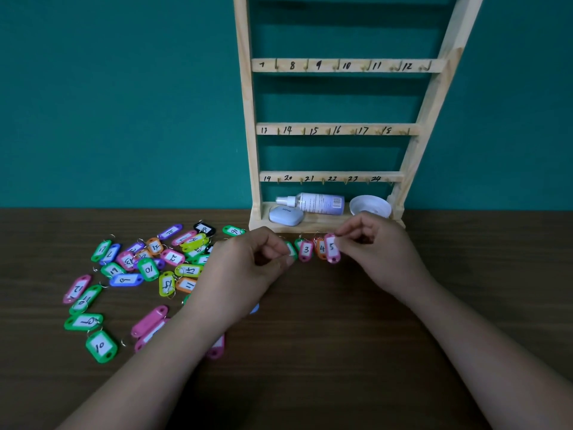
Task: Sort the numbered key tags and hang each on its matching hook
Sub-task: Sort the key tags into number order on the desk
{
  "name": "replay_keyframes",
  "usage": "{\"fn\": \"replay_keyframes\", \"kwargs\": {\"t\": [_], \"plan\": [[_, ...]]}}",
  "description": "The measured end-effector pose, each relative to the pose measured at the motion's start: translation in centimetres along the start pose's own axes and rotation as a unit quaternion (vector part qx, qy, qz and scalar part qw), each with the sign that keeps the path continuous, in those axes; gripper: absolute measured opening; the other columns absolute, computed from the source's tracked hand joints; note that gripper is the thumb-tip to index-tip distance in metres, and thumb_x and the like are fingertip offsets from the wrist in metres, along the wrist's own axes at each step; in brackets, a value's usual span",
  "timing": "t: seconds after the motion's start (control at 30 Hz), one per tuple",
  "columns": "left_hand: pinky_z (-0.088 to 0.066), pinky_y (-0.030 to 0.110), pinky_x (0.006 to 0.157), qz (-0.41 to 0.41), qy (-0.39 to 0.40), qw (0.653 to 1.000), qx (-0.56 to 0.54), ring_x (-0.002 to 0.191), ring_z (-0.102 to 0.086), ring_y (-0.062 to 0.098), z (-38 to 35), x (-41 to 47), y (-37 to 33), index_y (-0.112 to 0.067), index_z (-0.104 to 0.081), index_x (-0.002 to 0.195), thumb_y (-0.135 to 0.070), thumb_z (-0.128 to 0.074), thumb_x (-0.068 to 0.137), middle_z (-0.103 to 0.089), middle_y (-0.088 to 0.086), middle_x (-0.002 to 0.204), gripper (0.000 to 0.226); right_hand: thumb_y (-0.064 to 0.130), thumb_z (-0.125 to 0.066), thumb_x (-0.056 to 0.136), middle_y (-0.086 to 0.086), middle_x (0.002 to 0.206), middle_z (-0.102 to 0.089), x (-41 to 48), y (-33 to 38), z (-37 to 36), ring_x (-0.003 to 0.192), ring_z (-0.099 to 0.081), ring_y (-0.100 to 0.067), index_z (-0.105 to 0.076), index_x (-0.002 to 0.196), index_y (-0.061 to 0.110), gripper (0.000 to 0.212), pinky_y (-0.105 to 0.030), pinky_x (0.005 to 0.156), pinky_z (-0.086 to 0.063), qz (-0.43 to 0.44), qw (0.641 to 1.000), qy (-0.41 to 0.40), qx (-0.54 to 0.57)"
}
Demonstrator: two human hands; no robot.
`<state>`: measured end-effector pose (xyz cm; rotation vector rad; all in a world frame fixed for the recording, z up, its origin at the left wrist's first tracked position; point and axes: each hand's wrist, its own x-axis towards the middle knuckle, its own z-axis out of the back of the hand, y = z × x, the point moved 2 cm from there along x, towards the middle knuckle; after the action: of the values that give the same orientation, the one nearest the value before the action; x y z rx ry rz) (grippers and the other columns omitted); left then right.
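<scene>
A wooden hook rack (338, 129) leans against the teal wall, its rails numbered 7 to 24 with small hooks. Along its base edge lie tags in a row: a green tag (292, 250), a pink tag marked 3 (306, 250), an orange tag marked 4 (321, 248) and a pink tag marked 5 (331, 248). My left hand (248, 265) pinches the green tag at its left end. My right hand (376, 248) pinches the top of the tag marked 5. A heap of coloured numbered tags (148, 268) lies on the table to the left.
On the rack's bottom shelf lie a spray bottle (313, 203), a pale blue case (286, 215) and a white dish (370, 206). The brown wooden table (310, 352) stretches bare between my forearms. More pink tags (148, 322) lie under my left forearm.
</scene>
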<state>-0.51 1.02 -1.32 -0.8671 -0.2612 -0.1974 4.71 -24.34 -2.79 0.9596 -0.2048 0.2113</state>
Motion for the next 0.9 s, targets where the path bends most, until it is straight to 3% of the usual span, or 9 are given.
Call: {"fn": "replay_keyframes", "kwargs": {"t": [0.07, 0.27, 0.53, 0.9], "plan": [[-0.050, 0.017, 0.070, 0.003, 0.006, 1.000, 0.016, 0.087, -0.068, 0.001, 0.4, -0.1, 0.2, -0.036, -0.075, 0.089, -0.032, -0.081, 0.091, -0.073, -0.015, 0.084, 0.007, 0.021, -0.081, 0.092, 0.015, 0.088, -0.076, 0.4, -0.6, 0.3, 0.087, -0.069, 0.004, -0.073, 0.094, 0.035, 0.017, -0.028, 0.076, -0.056, -0.009, 0.999, -0.033, -0.032], [-0.049, 0.016, 0.066, 0.025, 0.038, 0.998, 0.054, 0.086, -0.066, -0.005, 2.6, -0.4, 1.3, -0.036, -0.074, 0.086, -0.032, -0.078, 0.093, -0.072, -0.025, 0.083, 0.008, 0.023, -0.083, 0.089, 0.021, 0.083, -0.073, 0.8, -1.6, 0.1, 0.089, -0.065, 0.011, -0.074, 0.092, 0.035, 0.016, -0.019, 0.069, -0.049, -0.011, 0.994, -0.066, -0.085], [-0.056, 0.030, 0.080, 0.071, 0.142, 0.984, 0.083, 0.083, -0.070, -0.001, 7.0, -0.9, 3.7, -0.040, -0.075, 0.088, -0.033, -0.080, 0.092, -0.076, -0.020, 0.086, 0.009, 0.031, -0.084, 0.090, 0.019, 0.084, -0.073, 0.8, -1.6, 0.1, 0.085, -0.066, 0.007, -0.073, 0.089, 0.037, 0.012, -0.019, 0.068, -0.046, -0.015, 0.992, -0.072, -0.107], [-0.058, 0.034, 0.087, 0.079, 0.236, 0.960, 0.129, 0.089, -0.069, -0.003, 9.4, -2.4, 4.2, -0.046, -0.076, 0.091, -0.036, -0.085, 0.087, -0.075, -0.023, 0.093, 0.014, 0.029, -0.080, 0.091, 0.023, 0.091, -0.071, -2.4, 2.3, -2.7, 0.094, -0.067, 0.001, -0.074, 0.091, 0.038, 0.011, -0.010, 0.076, -0.049, 0.102, 0.992, 0.036, -0.059]]}}
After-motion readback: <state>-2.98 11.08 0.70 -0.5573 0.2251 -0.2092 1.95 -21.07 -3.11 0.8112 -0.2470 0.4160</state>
